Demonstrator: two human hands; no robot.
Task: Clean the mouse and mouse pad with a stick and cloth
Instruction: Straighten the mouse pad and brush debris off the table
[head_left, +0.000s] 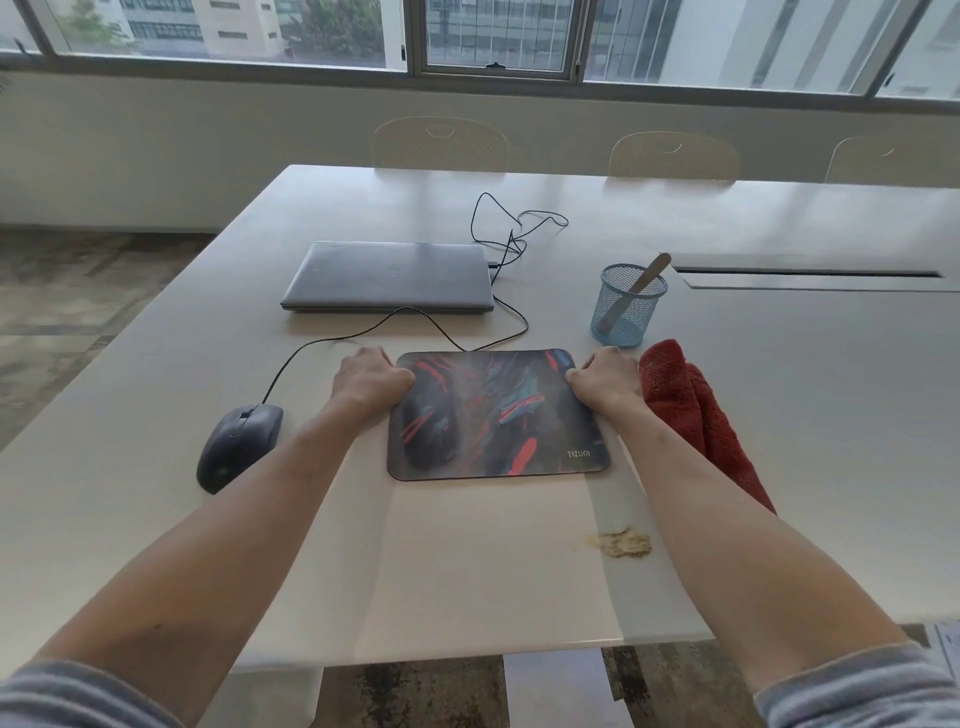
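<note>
The mouse pad (496, 413) lies flat on the table (467, 561) between the two hands, its printed face up. The left hand (370, 378) grips its left edge near the far corner and the right hand (607, 378) grips the right edge opposite — fingers curled down at the border, thumbs on top as far as can be seen. The step in hand looks like lifting or shifting the pad, perhaps to shake it off or to square it for wiping.

To do that well, both hands should rise together so the soft pad does not fold, and the far edge should clear the mouse cable (415, 317) that runs just beyond it. Any tipping is best done away from the laptop (389, 278), which sits closed beyond the hands.

The mouse (239, 447) rests to the left of the left hand, apart from the pad. The red cloth (691, 410) lies bunched just right of the right hand, touching or nearly touching the wrist. The stick (641, 288) stands tilted in a blue mesh cup (628, 306) beyond the right hand. A small yellowish crumbly patch (623, 543) sits on the table nearer the person, below the right forearm.

Whether the fingertips are actually under the pad's edge cannot be told — they are hidden by the knuckles. The near part of the cloth is covered by the right forearm, and whether the pad has lifted from the table at the far corners is hard to make out.
</note>
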